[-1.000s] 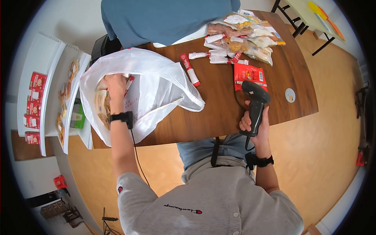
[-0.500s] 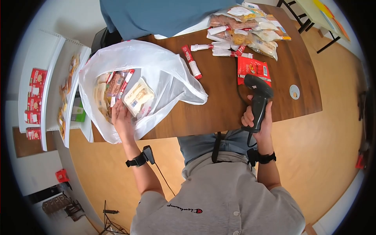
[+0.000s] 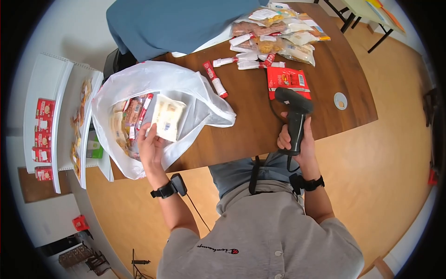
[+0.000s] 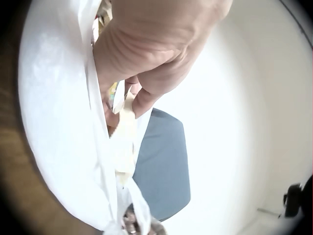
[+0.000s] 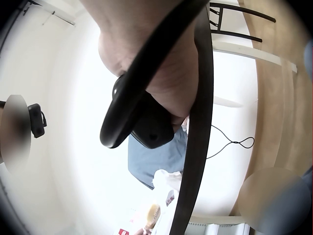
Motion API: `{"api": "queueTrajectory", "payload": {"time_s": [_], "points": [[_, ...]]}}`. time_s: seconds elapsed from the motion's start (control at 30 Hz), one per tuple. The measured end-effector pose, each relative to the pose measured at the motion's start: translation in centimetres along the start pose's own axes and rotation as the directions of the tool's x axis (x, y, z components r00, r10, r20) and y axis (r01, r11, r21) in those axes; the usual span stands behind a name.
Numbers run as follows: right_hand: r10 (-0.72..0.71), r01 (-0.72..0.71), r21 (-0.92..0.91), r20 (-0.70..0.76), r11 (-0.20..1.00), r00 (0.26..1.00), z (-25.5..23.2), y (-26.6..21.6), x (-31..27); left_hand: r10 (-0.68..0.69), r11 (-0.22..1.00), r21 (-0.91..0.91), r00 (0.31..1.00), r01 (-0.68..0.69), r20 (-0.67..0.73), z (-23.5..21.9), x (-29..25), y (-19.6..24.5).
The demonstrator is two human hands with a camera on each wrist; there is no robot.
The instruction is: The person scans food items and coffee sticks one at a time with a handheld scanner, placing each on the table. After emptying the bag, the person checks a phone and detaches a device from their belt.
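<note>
In the head view, my left hand (image 3: 151, 149) is at the near side of the open white plastic bag (image 3: 204, 109). Its thumb and fingers pinch the lower corner of a flat, cream-coloured food packet (image 3: 169, 116), which is tilted over the bag's mouth. The left wrist view shows the same packet (image 4: 124, 142) between thumb and fingers. Behind it in the bag lie a reddish packet (image 3: 134, 111) and a red-and-white stick pack (image 3: 146, 108). My right hand (image 3: 304, 148) grips a black barcode scanner (image 3: 295, 128) by its handle, near the table's front edge.
Another red-and-white stick pack (image 3: 215, 80) lies right of the bag. Farther back are several bagged foods (image 3: 283, 37), and a red pouch (image 3: 288, 80) lies behind the scanner. A round white sticker (image 3: 340, 101) is at right. Shelves with red boxes (image 3: 42, 135) stand left.
My left hand was deep in the bag, then came back to its near side. The cream packet now stands more upright, raised in my fingers. My right hand keeps holding the scanner.
</note>
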State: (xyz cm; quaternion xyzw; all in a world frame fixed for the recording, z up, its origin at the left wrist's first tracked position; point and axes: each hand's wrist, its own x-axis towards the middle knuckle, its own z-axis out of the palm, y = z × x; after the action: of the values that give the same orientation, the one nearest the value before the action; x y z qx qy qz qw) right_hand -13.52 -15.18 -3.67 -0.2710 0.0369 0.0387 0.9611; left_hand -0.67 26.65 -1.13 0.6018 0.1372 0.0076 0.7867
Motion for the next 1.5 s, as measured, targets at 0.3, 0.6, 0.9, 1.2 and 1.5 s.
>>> {"api": "queueTrajectory", "payload": {"time_s": [0.3, 0.6, 0.9, 1.2, 1.5], "points": [[0.003, 0.001, -0.123, 0.035, 0.992, 0.999, 0.1, 0.0, -0.1, 0.117, 0.986, -0.128, 0.992, -0.110, 0.049, 7.0, -1.9, -0.1], [-0.011, 0.106, -0.572, 0.167, 0.813, 0.986, 3.7, -0.1, -1.5, 0.275, 0.929, 0.140, 0.894, -0.341, 0.354, 19.8, -0.4, -2.7], [0.077, 0.011, -0.645, 0.109, 0.764, 0.991, 3.5, -0.2, -0.9, 0.114, 0.977, 0.103, 0.867, -0.186, 0.484, 21.4, -1.5, -3.4], [0.026, -0.010, -0.340, 0.042, 0.940, 0.999, 0.6, 0.1, -1.1, 0.296, 0.872, 0.107, 0.689, -0.478, 0.662, 29.8, 2.0, -3.9], [0.039, -0.030, -0.231, 0.034, 0.972, 0.999, -0.1, 0.4, -0.6, 0.343, 0.854, 0.229, 0.838, -0.467, 0.425, 20.0, -3.4, -2.4]]}}
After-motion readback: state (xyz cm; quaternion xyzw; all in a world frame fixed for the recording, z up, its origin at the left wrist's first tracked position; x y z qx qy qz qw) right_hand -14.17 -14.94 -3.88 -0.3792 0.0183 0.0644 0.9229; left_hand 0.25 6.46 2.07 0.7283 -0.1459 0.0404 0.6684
